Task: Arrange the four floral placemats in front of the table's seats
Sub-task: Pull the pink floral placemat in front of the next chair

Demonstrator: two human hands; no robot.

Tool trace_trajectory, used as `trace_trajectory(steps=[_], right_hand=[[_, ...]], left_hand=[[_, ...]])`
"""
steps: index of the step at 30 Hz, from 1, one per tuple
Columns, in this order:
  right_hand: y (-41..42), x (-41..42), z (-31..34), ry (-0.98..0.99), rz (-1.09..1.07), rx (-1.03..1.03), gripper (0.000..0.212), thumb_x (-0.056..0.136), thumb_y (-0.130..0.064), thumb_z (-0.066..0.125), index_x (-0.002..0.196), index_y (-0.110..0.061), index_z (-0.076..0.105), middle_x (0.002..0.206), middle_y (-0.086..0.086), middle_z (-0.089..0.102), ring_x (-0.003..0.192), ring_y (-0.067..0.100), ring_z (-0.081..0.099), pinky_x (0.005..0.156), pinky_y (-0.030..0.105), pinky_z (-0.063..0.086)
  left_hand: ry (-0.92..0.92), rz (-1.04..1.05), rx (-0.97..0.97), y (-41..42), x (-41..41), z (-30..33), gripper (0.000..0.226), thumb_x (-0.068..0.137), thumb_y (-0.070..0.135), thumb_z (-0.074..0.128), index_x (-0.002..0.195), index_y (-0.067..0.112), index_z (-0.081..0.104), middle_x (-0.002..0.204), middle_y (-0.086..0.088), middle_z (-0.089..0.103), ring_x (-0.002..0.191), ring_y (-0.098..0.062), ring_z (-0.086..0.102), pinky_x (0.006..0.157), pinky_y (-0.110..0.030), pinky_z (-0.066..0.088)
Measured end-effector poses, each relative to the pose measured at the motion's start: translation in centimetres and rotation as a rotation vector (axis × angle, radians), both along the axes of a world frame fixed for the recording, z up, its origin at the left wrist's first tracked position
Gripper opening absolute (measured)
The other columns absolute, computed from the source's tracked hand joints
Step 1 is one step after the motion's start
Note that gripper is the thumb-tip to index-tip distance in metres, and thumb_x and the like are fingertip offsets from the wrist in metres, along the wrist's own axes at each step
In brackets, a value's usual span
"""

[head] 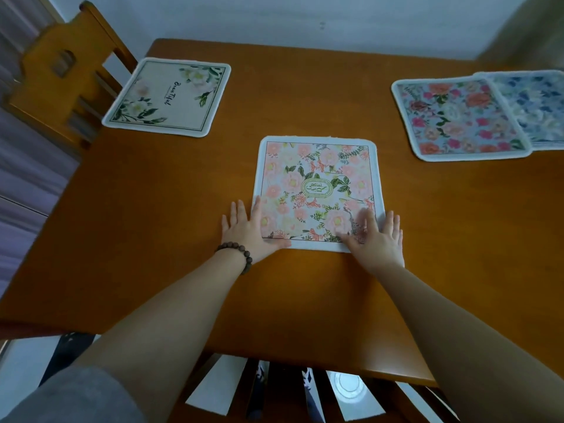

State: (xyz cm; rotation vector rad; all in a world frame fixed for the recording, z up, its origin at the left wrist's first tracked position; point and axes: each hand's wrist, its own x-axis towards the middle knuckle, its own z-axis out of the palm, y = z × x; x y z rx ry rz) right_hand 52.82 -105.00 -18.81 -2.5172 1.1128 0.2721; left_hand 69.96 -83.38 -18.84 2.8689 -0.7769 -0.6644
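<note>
A pink floral placemat (317,178) lies flat in the middle of the wooden table (152,224). My left hand (248,232) rests flat with spread fingers on its near left corner. My right hand (377,235) lies flat on its near right corner. A white placemat with green leaves and script (168,97) sits at the far left by a chair. At the far right, a placemat with red and pink flowers (457,117) overlaps a blue floral placemat (537,105).
A wooden chair (61,74) stands at the table's far left side. Another chair back (274,389) shows below the near table edge. A white wall runs behind the table. A curtain hangs at the left.
</note>
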Motion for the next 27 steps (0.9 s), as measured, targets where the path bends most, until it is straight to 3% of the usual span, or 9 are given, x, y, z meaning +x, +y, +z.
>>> trace_trajectory(steps=[6, 14, 27], right_hand=[[0.7, 0.9, -0.5, -0.011, -0.034, 0.023, 0.102, 0.073, -0.086, 0.032, 0.152, -0.029, 0.004, 0.157, 0.023, -0.012, 0.144, 0.033, -0.015, 0.116, 0.045, -0.006], [2.5, 1.2, -0.5, -0.014, -0.005, 0.073, 0.102, 0.072, -0.085, 0.04, 0.152, -0.033, 0.002, 0.156, 0.022, -0.016, 0.143, 0.033, -0.019, 0.115, 0.042, -0.009], [7.3, -0.4, -0.6, 0.028, 0.059, 0.1, 0.112, 0.066, -0.087, 0.047, 0.15, -0.036, -0.005, 0.154, 0.02, -0.024, 0.142, 0.033, -0.024, 0.113, 0.041, -0.011]], left_hand=[[0.043, -0.137, -0.039, 0.1, -0.2, -1.2, 0.144, 0.03, 0.102, 0.035, 0.142, 0.036, -0.028, 0.157, -0.014, -0.019, 0.143, -0.027, -0.02, 0.112, -0.051, -0.009], [0.034, -0.123, -0.063, 1.9, 0.1, -1.1, 0.143, 0.037, 0.094, 0.051, 0.144, 0.038, -0.024, 0.157, -0.015, -0.015, 0.144, -0.027, -0.016, 0.112, -0.042, -0.007], [0.058, -0.101, 0.007, 7.0, -1.4, -0.8, 0.139, 0.044, 0.09, 0.059, 0.147, 0.037, -0.018, 0.156, -0.014, -0.02, 0.143, -0.027, -0.02, 0.113, -0.044, -0.006]])
